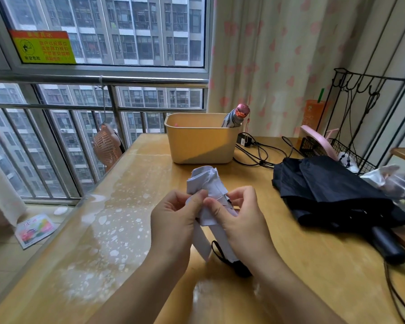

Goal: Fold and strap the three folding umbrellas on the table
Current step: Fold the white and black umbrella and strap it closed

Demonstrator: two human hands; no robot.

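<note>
Pinching the white umbrella (206, 181) with both hands, you hold it just in front of the yellow bin (197, 146), over the surface (126, 230). Your left hand (173, 218) and right hand (239, 218) curl their fingers on its crumpled fabric, hiding any strap. Its black handle is partly behind your right wrist. Right of the bin lies the black umbrella (332, 190), unfolded. A pink-capped umbrella (237, 116) stands inside the bin, mostly hidden

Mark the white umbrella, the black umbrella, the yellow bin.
white umbrella (206, 180): head view, bunched canopy top
black umbrella (325, 181): head view, loose canopy fabric
yellow bin (197, 146): head view, front wall
</note>
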